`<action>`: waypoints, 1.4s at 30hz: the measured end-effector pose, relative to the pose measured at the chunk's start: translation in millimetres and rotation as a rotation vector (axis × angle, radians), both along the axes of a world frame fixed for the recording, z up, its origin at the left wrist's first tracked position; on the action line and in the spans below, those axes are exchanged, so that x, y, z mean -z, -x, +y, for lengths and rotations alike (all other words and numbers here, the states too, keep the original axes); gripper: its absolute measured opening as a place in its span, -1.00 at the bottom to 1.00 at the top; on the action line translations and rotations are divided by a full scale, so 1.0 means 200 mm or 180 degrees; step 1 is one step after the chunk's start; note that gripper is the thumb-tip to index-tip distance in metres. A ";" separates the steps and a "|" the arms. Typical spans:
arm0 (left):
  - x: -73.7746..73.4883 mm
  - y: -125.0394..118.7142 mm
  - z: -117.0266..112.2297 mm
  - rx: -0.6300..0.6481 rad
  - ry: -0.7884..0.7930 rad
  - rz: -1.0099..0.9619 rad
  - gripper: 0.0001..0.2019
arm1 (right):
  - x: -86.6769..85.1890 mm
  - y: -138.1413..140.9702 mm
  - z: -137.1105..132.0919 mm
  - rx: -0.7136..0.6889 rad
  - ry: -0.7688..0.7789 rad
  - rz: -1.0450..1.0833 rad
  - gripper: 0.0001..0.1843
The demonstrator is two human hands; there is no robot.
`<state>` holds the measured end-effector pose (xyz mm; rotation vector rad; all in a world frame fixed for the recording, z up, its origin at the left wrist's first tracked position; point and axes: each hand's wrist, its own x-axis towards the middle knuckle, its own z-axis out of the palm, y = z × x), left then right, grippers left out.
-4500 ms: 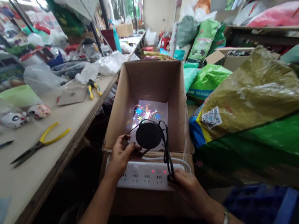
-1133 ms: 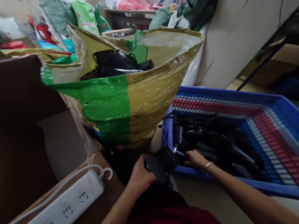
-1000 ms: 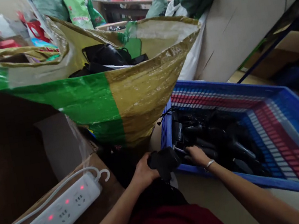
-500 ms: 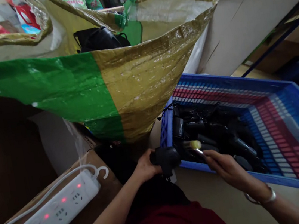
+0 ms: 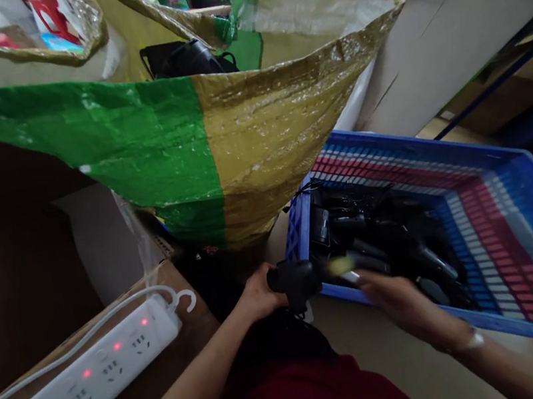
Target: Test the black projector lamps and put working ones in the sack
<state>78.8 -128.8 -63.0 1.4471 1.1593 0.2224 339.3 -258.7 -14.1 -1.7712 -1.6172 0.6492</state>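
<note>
My left hand (image 5: 258, 293) grips a round black device (image 5: 294, 283) at the near edge of a blue plastic crate (image 5: 421, 153). My right hand (image 5: 399, 303) is over the crate's near rim, just right of that device. A small yellow-tipped stick (image 5: 340, 266) shows blurred at its fingertips and seems held there. Inside the crate lies a heap of black devices with cords (image 5: 375, 229). Their exact shapes are hard to tell in the dark pile.
A green and gold woven sack (image 5: 208, 148) stands open behind the crate, with black items (image 5: 186, 59) inside. A white power strip (image 5: 87, 376) with red lights lies on a cardboard box (image 5: 19, 266) at the left. A pale board (image 5: 445, 23) leans at the right.
My right hand has come up out of the crate towards me, bringing the yellow-tipped stick. My left hand still grips the black device. The view has tilted, so the sack looks larger.
</note>
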 end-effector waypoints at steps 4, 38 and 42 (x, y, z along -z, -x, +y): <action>0.00 0.00 -0.01 -0.0116 0.0202 -0.0163 -0.44 | 0.09 -0.01 -0.02 -0.0408 0.0835 -0.0356 -0.68; -0.07 0.07 -0.08 -0.0393 0.3635 -0.1970 -0.44 | 0.02 0.29 0.15 0.0651 0.0800 0.2490 -0.48; -0.10 0.07 -0.09 -0.0535 0.3177 -0.1744 -0.49 | 0.01 0.30 0.14 0.0570 0.0838 0.2414 -0.48</action>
